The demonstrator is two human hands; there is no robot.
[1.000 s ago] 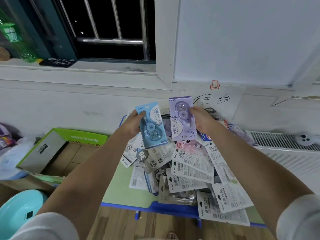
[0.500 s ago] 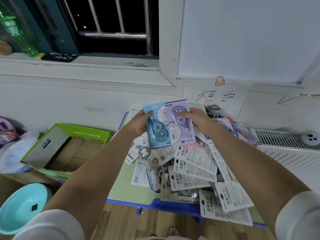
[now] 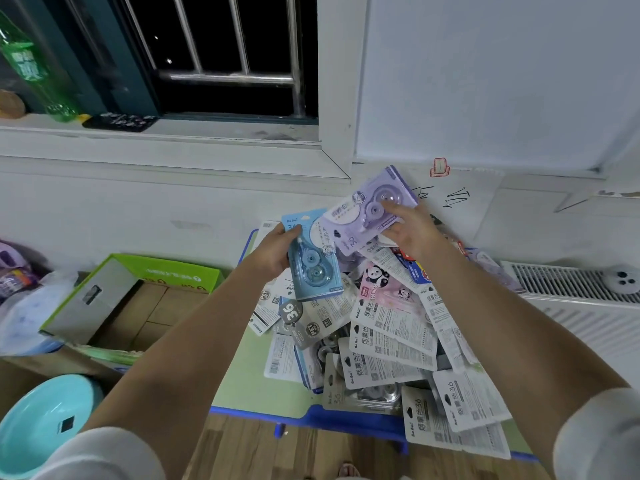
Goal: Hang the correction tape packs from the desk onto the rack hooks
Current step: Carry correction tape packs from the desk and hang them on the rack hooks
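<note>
My left hand (image 3: pixel 273 252) grips a blue correction tape pack (image 3: pixel 313 268) by its left edge, held upright above the desk. My right hand (image 3: pixel 410 230) holds a purple correction tape pack (image 3: pixel 367 209), tilted so its top leans right, its lower corner overlapping the blue pack. Below both hands lies a heap of correction tape packs (image 3: pixel 391 334), mostly white backs up, on the green desk (image 3: pixel 242 382) with a blue edge. No rack or hooks are in view.
An open green cardboard box (image 3: pixel 138 299) stands left of the desk, a turquoise basin (image 3: pixel 45 417) at the lower left. A white radiator (image 3: pixel 568 282) runs along the right. A window sill with a green bottle (image 3: pixel 31 67) is behind.
The two packs came together side by side, then the purple pack tilted to the right and rose a little. The blue pack stayed in my left hand.
</note>
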